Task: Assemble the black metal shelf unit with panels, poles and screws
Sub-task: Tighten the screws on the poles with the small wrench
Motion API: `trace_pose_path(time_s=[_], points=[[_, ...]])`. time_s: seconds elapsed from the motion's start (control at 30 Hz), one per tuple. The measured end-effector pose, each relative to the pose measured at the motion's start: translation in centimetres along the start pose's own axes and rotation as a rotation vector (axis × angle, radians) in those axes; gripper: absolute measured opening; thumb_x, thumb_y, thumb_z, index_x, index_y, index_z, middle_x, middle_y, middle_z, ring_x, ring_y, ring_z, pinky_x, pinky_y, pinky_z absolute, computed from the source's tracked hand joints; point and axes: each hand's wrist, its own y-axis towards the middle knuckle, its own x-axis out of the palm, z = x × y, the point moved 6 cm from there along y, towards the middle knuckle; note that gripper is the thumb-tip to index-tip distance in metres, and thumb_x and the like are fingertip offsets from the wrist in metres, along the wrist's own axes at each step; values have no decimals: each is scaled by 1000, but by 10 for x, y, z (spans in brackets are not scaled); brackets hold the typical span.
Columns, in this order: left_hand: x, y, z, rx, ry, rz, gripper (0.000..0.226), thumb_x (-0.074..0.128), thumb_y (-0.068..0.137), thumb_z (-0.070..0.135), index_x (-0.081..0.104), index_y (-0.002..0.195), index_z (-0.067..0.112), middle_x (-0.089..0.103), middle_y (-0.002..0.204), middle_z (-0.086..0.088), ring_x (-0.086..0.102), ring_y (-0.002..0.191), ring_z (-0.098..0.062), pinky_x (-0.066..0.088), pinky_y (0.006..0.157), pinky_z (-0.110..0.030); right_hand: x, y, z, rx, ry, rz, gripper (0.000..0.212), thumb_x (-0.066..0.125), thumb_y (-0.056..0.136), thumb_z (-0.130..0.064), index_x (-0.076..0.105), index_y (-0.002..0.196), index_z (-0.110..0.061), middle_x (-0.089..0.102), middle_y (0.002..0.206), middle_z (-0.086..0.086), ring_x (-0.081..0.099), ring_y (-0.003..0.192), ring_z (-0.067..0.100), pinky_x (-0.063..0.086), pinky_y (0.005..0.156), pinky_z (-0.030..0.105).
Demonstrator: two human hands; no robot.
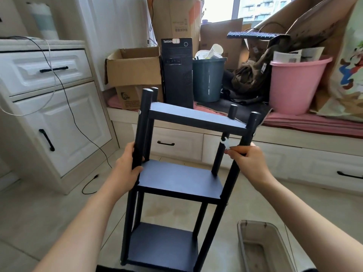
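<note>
The black shelf unit [176, 177] stands upright on the floor in front of me, with three dark panels fixed between four black poles. My left hand [128, 163] grips the near left pole [142, 122] just above the middle panel. My right hand [246, 160] wraps around the near right pole [249, 130] and pinches a small white wrench [225, 143] between thumb and fingers. A silver screw head [139, 112] shows on the left pole at the top panel [194, 116].
A clear plastic tray [261, 248] lies on the floor at the lower right. Behind the shelf runs a window bench with cardboard boxes [133, 71], a computer tower [177, 71], a grey bin [208, 79] and a pink tub [294, 85]. A white cabinet [49, 107] with trailing cables stands left.
</note>
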Motion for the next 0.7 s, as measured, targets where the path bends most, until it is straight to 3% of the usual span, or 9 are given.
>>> trace_pose_path(time_s=[0.1, 0.23, 0.5, 0.7], points=[[7, 2, -7, -6, -21, -5, 60, 61, 94, -5, 35, 139, 24, 60, 105, 8, 62, 101, -19, 53, 82, -38, -4, -6, -8, -29, -1, -4, 11, 70, 90, -12, 80, 92, -8, 64, 94, 16, 59, 85, 33, 45, 70, 29], [18, 7, -13, -13, -67, -20, 51, 61, 94, -6, 37, 128, 24, 61, 103, 4, 64, 99, -14, 53, 82, -33, -12, -13, -20, -89, -27, 21, 9, 72, 88, -10, 79, 92, -6, 57, 103, 7, 57, 96, 26, 42, 82, 26], [25, 19, -26, -34, -71, -18, 50, 61, 94, -4, 37, 122, 30, 60, 103, 3, 67, 91, -11, 47, 63, -15, -16, -35, -46, -220, -51, -94, 10, 74, 86, -11, 81, 84, -19, 57, 96, 8, 56, 88, 18, 46, 77, 14], [30, 21, -26, -49, -45, -62, 48, 61, 93, -6, 38, 121, 25, 59, 107, -3, 66, 90, -22, 52, 71, -25, -17, -47, -53, -311, -86, -147, 12, 74, 85, -12, 81, 85, -21, 56, 83, 4, 50, 82, 11, 42, 74, 11]])
